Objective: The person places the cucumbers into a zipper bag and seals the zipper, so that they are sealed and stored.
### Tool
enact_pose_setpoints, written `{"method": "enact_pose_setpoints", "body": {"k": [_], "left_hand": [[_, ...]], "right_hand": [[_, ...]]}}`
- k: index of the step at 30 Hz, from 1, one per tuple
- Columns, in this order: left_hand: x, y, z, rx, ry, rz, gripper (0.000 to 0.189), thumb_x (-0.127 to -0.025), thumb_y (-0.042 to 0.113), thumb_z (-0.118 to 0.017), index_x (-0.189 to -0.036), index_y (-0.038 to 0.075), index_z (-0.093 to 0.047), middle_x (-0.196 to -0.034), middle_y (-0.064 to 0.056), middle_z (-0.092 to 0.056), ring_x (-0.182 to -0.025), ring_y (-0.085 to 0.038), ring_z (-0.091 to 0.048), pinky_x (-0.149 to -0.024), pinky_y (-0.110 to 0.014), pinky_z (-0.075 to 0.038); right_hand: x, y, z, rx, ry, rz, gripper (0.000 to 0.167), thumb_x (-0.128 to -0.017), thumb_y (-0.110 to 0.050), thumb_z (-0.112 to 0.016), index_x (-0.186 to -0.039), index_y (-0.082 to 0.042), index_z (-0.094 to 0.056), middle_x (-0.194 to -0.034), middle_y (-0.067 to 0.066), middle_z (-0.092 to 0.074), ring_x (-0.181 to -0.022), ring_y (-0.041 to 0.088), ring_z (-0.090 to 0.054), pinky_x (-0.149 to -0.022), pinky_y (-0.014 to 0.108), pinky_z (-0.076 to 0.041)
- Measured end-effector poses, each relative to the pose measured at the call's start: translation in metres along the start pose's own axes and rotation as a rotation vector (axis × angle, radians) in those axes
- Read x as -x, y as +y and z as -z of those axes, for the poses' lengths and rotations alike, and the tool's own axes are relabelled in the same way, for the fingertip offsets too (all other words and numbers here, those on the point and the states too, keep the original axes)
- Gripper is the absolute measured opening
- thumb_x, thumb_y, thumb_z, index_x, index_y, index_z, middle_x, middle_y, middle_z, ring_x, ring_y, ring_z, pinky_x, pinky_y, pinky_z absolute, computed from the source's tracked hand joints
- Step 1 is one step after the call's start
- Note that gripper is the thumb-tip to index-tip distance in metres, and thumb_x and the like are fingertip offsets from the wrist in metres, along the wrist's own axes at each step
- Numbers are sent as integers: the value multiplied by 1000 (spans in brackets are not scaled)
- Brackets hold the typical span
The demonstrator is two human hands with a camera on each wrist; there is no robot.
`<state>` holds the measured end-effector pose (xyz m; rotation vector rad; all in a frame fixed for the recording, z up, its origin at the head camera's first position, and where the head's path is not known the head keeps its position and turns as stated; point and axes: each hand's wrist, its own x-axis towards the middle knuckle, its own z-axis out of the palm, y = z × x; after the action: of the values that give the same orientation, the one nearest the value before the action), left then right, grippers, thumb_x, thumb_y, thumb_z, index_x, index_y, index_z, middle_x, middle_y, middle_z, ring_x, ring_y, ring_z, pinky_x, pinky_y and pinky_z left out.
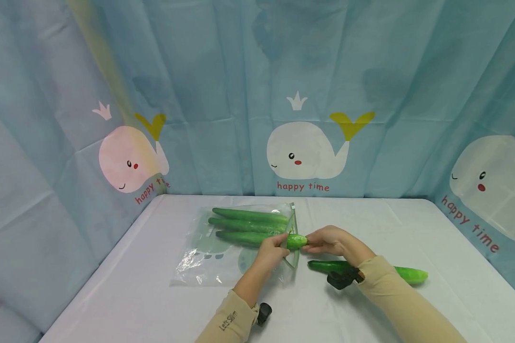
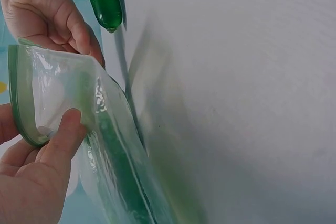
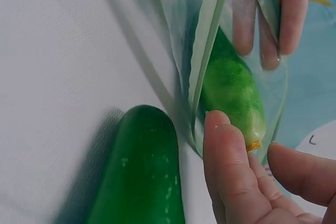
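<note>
A clear zip bag (image 1: 197, 274) with a green zip edge lies on the table, its mouth facing right. My left hand (image 1: 267, 257) pinches the rim of the mouth between thumb and fingers; the left wrist view shows the green zip strip (image 2: 18, 93) held apart. Two cucumbers lie inside, a back one (image 1: 244, 214) and a middle one (image 1: 240, 225). A third cucumber (image 1: 298, 241) is mostly inside, its pale stem end at the mouth. My right hand (image 1: 332, 242) is at that end, fingertips (image 3: 226, 135) beside it and thumb apart from it.
Another cucumber (image 1: 412, 275) lies on the white table (image 1: 124, 295) under the right wrist, its dark tip pointing toward the bag. A blue curtain (image 1: 223, 95) with whale prints hangs behind the table and along both sides.
</note>
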<state>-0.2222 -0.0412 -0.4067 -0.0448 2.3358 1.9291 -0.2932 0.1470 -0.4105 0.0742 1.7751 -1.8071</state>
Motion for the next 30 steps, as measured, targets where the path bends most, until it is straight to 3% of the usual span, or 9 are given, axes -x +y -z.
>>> {"method": "enact_pose_setpoints", "body": {"k": [30], "left_hand": [[1, 2, 2, 17, -25, 35, 48, -89, -6, -59, -136, -2, -53, -142, -24, -46, -134, -39, -38, -107, -48, -38]], "right_hand": [[-13, 0, -26, 11, -35, -2, 39, -98, 8, -45, -134, 22, -39, -103, 23, -65, -86, 21, -69, -77, 27, -57]]}}
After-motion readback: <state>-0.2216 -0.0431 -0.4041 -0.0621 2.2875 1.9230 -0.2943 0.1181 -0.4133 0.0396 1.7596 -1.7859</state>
